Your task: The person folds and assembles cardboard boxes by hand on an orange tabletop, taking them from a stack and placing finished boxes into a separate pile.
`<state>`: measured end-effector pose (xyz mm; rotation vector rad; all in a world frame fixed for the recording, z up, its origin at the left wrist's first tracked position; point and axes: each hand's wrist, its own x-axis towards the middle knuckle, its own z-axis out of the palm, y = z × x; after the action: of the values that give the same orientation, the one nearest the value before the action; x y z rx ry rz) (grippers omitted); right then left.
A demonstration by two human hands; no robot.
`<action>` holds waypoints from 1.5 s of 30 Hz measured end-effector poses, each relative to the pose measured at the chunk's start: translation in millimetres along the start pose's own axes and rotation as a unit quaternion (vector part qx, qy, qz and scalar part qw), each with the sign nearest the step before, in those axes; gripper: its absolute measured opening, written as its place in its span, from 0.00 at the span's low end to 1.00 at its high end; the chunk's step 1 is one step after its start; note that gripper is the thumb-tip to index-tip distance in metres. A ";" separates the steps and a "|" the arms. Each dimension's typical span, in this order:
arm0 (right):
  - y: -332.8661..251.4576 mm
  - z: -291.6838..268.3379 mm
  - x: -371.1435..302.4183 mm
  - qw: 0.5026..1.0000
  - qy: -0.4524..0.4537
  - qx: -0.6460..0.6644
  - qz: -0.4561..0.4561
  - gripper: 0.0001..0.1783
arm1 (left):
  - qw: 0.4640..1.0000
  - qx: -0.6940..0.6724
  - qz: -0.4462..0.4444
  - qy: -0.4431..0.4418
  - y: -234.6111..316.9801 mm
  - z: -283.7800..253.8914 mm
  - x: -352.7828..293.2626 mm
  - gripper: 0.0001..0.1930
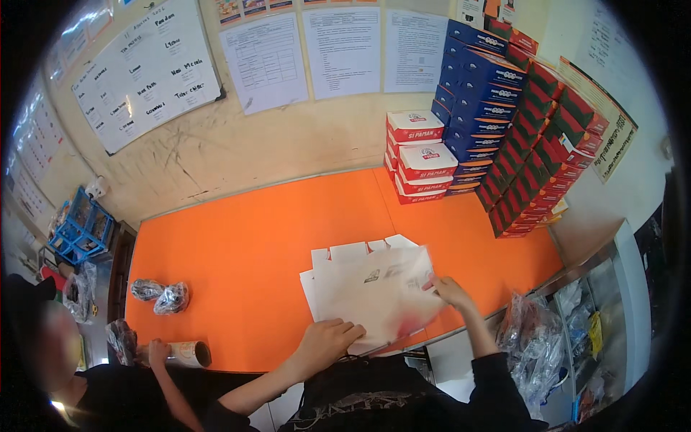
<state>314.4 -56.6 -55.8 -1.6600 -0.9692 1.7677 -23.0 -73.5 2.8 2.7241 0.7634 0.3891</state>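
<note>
Left fingers rest on flat white cartons, grip unclear, right fingers pinching one's edge, before closed boxes

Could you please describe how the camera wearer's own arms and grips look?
The left grip and right grip are plain human hands, with no gloves, and no watch or bracelet that I can see. Both forearms are bare. The right sleeve is black and ends around the elbow; the left one is also black. Rings are too small to judge.
</note>
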 end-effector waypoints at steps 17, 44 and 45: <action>-103.3 98.5 -82.6 0.697 -0.020 -0.377 -0.609 0.06 | 0.818 -0.561 -0.108 -0.063 16.0 -19.7 45.3 0.15; -59.7 135.5 -86.5 0.885 0.148 -0.072 -0.436 0.09 | 0.811 -0.402 -0.182 0.383 41.7 -4.4 40.3 0.09; -59.2 127.8 -88.1 0.905 0.065 0.012 -0.419 0.11 | 0.759 -0.514 -0.203 0.343 42.0 -8.3 40.4 0.09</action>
<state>191.9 -108.3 43.7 -1.0561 -1.3225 1.0589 27.0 -84.5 32.0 1.2979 0.8893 1.2730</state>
